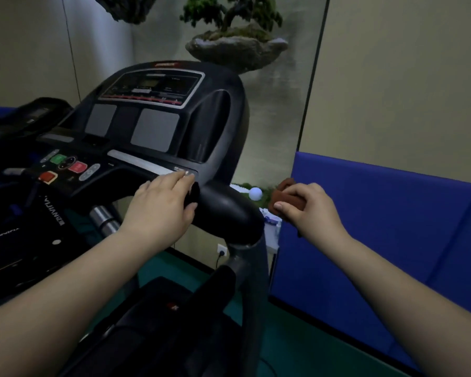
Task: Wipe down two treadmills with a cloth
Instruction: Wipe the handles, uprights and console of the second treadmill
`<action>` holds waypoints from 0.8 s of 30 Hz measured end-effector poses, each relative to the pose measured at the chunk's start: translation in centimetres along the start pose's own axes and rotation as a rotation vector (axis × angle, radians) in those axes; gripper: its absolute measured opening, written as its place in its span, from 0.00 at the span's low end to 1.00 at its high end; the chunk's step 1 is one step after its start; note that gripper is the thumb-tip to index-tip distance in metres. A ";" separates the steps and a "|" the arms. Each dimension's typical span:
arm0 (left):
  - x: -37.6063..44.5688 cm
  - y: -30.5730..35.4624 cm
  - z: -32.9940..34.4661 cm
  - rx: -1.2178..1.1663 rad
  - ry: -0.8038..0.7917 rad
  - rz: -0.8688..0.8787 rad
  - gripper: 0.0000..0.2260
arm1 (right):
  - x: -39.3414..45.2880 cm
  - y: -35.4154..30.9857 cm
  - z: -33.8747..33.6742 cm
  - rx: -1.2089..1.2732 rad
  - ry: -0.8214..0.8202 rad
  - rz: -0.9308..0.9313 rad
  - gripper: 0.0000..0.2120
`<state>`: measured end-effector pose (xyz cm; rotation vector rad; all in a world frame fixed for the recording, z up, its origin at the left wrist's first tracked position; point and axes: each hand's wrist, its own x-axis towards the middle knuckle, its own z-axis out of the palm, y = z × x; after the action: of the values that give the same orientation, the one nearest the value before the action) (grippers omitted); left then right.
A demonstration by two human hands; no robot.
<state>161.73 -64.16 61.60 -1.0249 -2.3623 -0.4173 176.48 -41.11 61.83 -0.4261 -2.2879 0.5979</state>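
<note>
A black treadmill (pixel 215 126) fills the left and middle, its display console tilted up and coloured buttons (pixel 65 164) on the lower panel. My left hand (pixel 161 205) rests on the console's lower right edge with fingers stretched out, thumb touching the thick black handlebar (pixel 229 210). To the right of the handlebar's end, my right hand (pixel 310 210) grips a folded brown cloth (pixel 286 195) in the air, apart from the machine. A second black treadmill (pixel 30 115) shows partly at the far left.
A blue padded panel (pixel 378 213) lines the wall on the right, close to my right hand. A wall picture of a potted tree (pixel 234 36) is behind the console. A white ball (pixel 255 193), a wall socket (pixel 222 250) and green floor (pixel 297 336) lie below.
</note>
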 end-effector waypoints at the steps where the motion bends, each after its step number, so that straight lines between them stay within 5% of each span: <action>1: -0.9 0.9 -0.3 0.018 -0.033 0.007 0.28 | -1.2 0.5 -0.4 -0.008 0.000 0.022 0.10; 14: -13.5 11.6 0.3 -0.016 -0.233 0.171 0.28 | -16.1 3.6 -6.4 -0.071 -0.008 0.230 0.09; 24: -23.1 12.0 -0.7 -0.037 -0.380 0.271 0.28 | -28.3 0.6 -8.0 -0.118 0.062 0.404 0.10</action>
<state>184.12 -69.91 49.67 -1.5320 -2.4924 -0.1755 201.69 -51.27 50.59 -0.9645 -2.1961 0.6354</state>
